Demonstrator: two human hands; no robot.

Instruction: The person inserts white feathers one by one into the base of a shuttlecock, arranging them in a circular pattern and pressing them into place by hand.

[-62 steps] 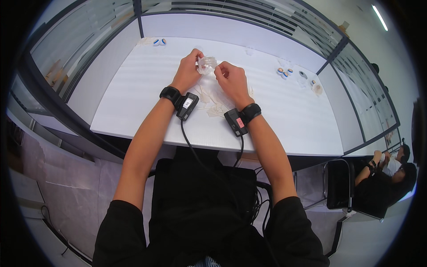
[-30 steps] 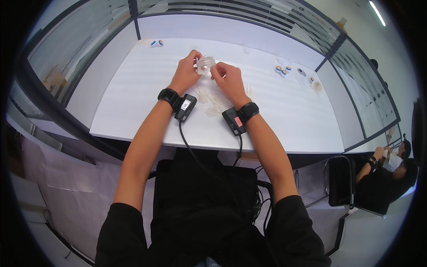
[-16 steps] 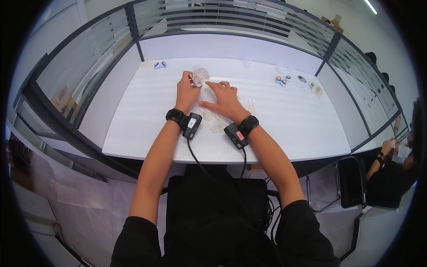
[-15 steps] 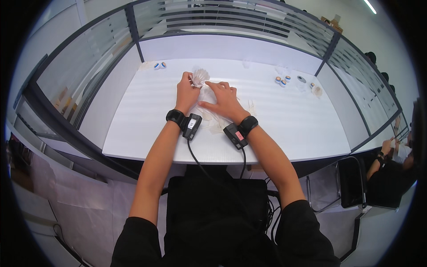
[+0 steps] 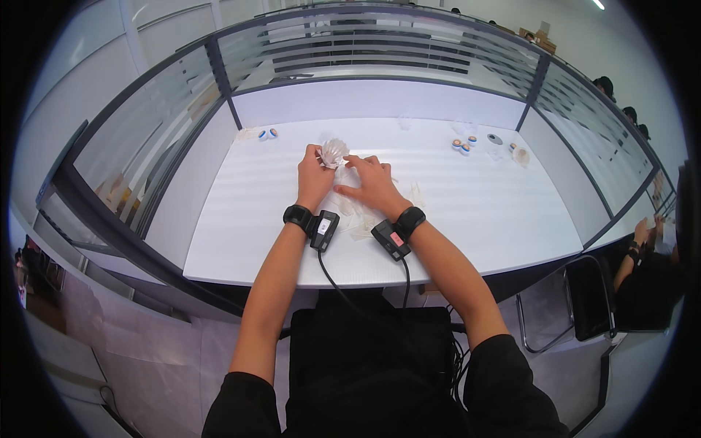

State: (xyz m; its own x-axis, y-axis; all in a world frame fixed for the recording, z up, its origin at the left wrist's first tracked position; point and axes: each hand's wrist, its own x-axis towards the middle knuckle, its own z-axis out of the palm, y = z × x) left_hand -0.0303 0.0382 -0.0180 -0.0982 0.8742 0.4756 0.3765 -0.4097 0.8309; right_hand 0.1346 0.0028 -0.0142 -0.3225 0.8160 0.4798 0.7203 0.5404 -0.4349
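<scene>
A pleated, off-white piece, fanned out like a paper flower, is held up in my left hand. The fingers of that hand close around its lower left side. My right hand is at the right of the piece, its index fingertip close to or touching the pleats. Its thumb is spread away from the index finger, below the piece. Thin, whitish, crumpled sheets lie on the desk under and between my hands. Whether the held piece is paper or thin cloth cannot be made out.
The white desk has low partitions round it. Small round blue-and-white pieces with orange tops sit at the back right, others at the back left. A grey disc lies farther right. Cables run from my wrist units.
The whole view has shifted, so the desk sits lower in the picture. The pleated piece has turned, showing more of its fanned pleats. Both hands keep nearly the same hold around it.
</scene>
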